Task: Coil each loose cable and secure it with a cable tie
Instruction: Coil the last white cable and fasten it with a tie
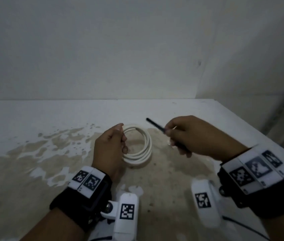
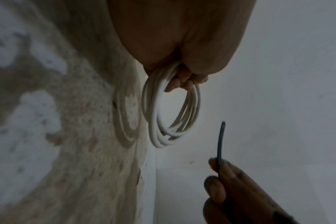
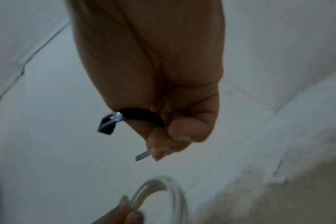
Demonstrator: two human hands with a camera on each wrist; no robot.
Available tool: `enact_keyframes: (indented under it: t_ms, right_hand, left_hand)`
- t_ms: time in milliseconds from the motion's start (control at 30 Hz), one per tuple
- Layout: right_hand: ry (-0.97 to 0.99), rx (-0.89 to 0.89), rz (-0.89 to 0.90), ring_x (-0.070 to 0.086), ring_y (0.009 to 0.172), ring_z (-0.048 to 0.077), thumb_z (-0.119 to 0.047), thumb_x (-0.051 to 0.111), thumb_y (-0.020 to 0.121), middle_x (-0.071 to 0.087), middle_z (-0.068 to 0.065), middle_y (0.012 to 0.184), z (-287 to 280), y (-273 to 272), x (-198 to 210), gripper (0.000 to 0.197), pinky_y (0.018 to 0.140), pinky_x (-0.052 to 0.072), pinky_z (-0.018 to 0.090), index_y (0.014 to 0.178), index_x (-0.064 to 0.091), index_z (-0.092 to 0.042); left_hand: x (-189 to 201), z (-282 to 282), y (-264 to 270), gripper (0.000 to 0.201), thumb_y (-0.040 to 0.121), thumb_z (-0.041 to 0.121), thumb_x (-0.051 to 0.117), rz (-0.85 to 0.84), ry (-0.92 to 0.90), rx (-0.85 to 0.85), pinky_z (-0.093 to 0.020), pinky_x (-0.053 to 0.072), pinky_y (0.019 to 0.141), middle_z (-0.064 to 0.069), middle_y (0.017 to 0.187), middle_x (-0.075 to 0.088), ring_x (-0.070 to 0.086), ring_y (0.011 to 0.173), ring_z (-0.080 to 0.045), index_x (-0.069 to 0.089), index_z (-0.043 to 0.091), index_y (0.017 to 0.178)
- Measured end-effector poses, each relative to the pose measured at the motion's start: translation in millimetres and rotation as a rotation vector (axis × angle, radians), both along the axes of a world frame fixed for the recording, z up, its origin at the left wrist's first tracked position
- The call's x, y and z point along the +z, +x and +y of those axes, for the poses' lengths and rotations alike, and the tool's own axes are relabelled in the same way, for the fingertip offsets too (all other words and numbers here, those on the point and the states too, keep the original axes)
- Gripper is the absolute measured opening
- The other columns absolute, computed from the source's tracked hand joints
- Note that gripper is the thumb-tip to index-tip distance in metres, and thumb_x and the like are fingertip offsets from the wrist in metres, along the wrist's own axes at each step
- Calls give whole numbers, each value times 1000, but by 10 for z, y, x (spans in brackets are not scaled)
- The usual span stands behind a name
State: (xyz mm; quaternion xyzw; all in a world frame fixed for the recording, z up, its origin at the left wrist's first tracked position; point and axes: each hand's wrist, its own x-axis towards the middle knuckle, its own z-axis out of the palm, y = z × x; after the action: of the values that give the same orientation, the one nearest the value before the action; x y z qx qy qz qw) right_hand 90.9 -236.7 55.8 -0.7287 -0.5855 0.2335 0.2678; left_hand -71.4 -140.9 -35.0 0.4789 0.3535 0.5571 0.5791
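Observation:
A white cable (image 1: 143, 148) is wound into a round coil of several loops. My left hand (image 1: 110, 146) grips the coil at its left side and holds it just above the table. In the left wrist view the coil (image 2: 163, 121) hangs from my curled fingers (image 2: 182, 82). My right hand (image 1: 189, 136) sits to the right of the coil and pinches a black cable tie (image 1: 155, 125), whose free end points up and left toward the coil. In the right wrist view the tie (image 3: 142, 117) crosses my palm, its head end sticking out left.
The white table (image 1: 33, 119) carries a wide brown stain (image 1: 24, 171) under and left of my hands. A pale wall (image 1: 120, 49) rises behind the far edge. The table's right edge (image 1: 259, 134) runs diagonally past my right wrist.

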Motion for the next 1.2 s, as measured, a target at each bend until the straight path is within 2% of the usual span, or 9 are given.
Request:
enact_keyframes:
  t_ms: [133,367,633,733,833,933,1033,1100,1200]
  right_hand:
    - [-32,55,163,54,43,18,-14,54,93,69,22,74,171,-417,-135,27,41,44,23,72,67,-3]
    - [-40,-53,448,44,34,16,-11,51,93,59,12,56,534,-741,-334,32,38,37,22,64,61,-1]
    - [-37,-23,1376,42,44,7,-2,35,97,54,6,65,722,-862,-477,25,38,32,17,86,57,-1]
    - [-103,24,1421,42,44,7,-4,37,95,53,5,64,719,-860,-505,30,38,35,15,79,62,-2]
    - [-124,34,1422,41,41,7,-2,41,92,53,4,61,701,-860,-509,43,36,33,15,60,69,-7]
    - [-108,25,1427,41,41,6,0,41,92,54,4,61,686,-881,-505,35,35,33,15,67,65,-6]
    - [-71,0,1415,42,40,5,4,38,92,55,4,61,686,-889,-517,29,35,34,15,72,57,-5]
    - [-57,-9,1400,41,40,5,6,36,93,54,5,61,683,-890,-528,30,34,32,15,73,54,-6]
    - [-50,-7,1374,40,41,5,3,36,94,53,6,67,676,-902,-540,27,35,31,14,79,57,-6]
  left_hand:
    - [47,39,-73,27,99,13,46,20,45,112,-24,36,47,0,59,49,39,43,-9,63,20,79]
    - [67,111,-149,22,101,16,41,96,107,155,-23,37,47,-2,66,48,40,49,-9,63,17,98]
    - [66,131,-154,19,99,13,41,12,-10,63,-30,42,54,-12,72,50,47,58,-19,59,6,95]
    - [56,137,-143,20,98,15,42,-19,-44,37,-23,40,45,-13,67,45,45,48,-18,56,3,92]
    - [63,160,-148,34,96,41,42,20,10,121,-37,44,54,-10,68,51,49,58,-24,60,15,83]
    - [37,193,-167,22,92,40,45,99,47,182,-45,46,66,-10,74,56,53,67,-25,57,23,86]
    - [35,194,-162,16,80,45,51,50,-102,81,-43,42,64,-8,71,55,51,63,-24,52,34,92]
    - [31,222,-178,19,90,35,51,63,-104,53,-36,43,63,-3,65,56,52,60,-21,56,24,105]
    - [50,235,-235,24,95,24,48,80,-68,6,-35,40,66,-1,61,57,51,65,-23,71,16,95]
